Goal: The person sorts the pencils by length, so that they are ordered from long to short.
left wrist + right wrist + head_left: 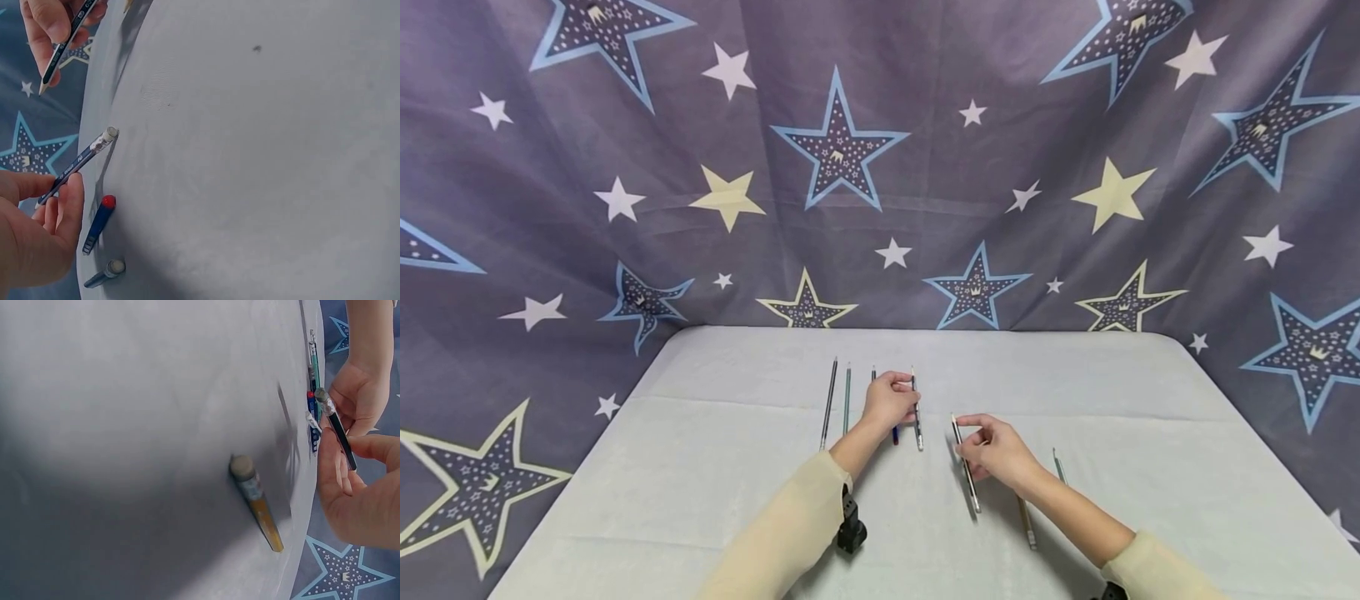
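Observation:
My left hand (891, 400) pinches a dark blue pencil (918, 429) between thumb and fingers, its eraser end towards me. In the left wrist view this pencil (78, 164) shows a metal band and white eraser. Partly hidden beneath the left hand lies a blue pencil (895, 435) with a red end. To the right, my right hand (996, 452) holds a black pencil (966, 471) by its upper part, tip pointing away and eraser towards me. The right wrist view shows the same black pencil (337, 428) between thumb and fingers.
Left of the left hand lie a black pencil (829, 404) and a green pencil (847, 398), roughly parallel. A yellow-brown pencil (1026, 521) and another green pencil (1059, 467) lie by the right forearm, partly hidden. A star-patterned curtain (925, 225) hangs behind the white-covered table (700, 500).

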The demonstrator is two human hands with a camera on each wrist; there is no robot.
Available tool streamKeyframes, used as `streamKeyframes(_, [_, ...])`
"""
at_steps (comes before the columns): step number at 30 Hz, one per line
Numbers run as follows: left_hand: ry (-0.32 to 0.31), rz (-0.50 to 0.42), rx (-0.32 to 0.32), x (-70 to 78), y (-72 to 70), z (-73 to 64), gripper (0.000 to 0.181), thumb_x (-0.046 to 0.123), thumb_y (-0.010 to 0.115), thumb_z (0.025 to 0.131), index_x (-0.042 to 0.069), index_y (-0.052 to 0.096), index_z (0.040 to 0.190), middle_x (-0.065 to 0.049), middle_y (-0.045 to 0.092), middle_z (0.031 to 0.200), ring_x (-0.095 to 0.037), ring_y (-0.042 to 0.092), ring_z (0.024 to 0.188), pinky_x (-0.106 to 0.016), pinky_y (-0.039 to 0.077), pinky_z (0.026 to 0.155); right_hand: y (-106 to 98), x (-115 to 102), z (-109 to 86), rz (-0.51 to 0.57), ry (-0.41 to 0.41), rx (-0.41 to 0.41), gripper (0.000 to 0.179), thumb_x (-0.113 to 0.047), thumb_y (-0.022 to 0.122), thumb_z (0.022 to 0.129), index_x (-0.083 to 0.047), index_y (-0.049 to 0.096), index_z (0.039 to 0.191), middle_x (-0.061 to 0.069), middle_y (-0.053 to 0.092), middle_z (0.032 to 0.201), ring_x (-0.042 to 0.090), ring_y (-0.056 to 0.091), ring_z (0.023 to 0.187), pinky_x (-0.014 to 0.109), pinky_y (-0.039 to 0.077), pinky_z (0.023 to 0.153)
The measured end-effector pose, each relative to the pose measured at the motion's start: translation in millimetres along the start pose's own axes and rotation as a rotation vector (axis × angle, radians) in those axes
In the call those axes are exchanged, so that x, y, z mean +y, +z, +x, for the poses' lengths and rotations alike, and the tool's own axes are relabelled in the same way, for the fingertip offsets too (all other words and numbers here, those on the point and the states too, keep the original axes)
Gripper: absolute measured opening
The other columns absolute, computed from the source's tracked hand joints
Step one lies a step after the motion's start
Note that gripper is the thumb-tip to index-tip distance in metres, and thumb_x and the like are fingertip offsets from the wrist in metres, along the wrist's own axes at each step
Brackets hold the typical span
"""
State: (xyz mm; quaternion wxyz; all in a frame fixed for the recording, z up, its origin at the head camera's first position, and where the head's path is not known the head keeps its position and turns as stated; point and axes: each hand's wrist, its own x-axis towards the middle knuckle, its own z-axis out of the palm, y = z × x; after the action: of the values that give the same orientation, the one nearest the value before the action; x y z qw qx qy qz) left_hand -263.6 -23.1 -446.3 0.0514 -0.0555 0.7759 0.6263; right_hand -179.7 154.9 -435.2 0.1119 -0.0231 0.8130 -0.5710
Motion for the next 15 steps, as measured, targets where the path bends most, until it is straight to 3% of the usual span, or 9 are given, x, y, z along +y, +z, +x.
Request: streamKeyframes(15, [0.016,0.184,0.037,-2.5,4.8,5.7,0.034,0.001,0.066,0.08,-0.001,0.059,0.114,-0.011,0.063,0.093,-0.014,0.062,0.059,-0.022,0.056,0.049,-0.8,0.8,0.0,0.005,-0.008,-0.013,0.045,-0.004,0.062,0.085,0.002,0.049,0.127,0.005,0.057,0.076,0.014,0.055,0.057,0.03,0.055,0.054])
